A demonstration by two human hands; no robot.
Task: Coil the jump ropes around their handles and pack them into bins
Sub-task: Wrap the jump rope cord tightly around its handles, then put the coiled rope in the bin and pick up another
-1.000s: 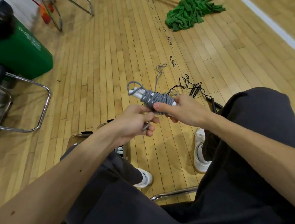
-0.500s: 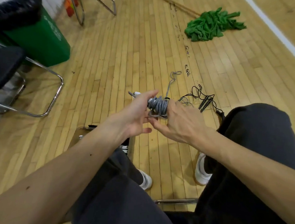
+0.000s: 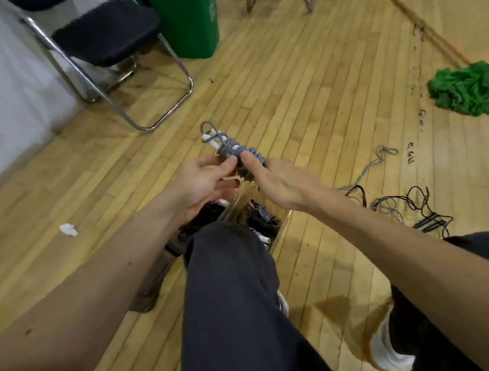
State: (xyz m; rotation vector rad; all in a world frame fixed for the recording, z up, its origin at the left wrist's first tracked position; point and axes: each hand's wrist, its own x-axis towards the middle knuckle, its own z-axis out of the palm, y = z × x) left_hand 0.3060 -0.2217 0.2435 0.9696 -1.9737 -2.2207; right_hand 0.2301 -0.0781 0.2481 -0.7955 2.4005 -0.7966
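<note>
A grey jump rope (image 3: 235, 149) is coiled tightly around its white handles, with a small loop sticking out at the far end. My right hand (image 3: 278, 181) grips the near end of the bundle, thumb pressed on the coils. My left hand (image 3: 204, 181) pinches the coils from the left with its fingertips. Below my hands a cardboard bin (image 3: 281, 229) on the floor holds several coiled ropes, partly hidden by my knee. A loose grey rope (image 3: 378, 158) and a tangled black rope (image 3: 416, 205) lie on the floor to the right.
A black folding chair (image 3: 106, 34) and a green trash bin (image 3: 190, 18) stand at the back left by the wall. A green mop (image 3: 471, 91) lies at the right. A white paper scrap (image 3: 69, 229) lies on the wood floor at left.
My view has swung left and down, bringing the bin under my hands. Both hands carried the coiled grey bundle leftward over the bin; my right thumb now lies on top of the coils.
</note>
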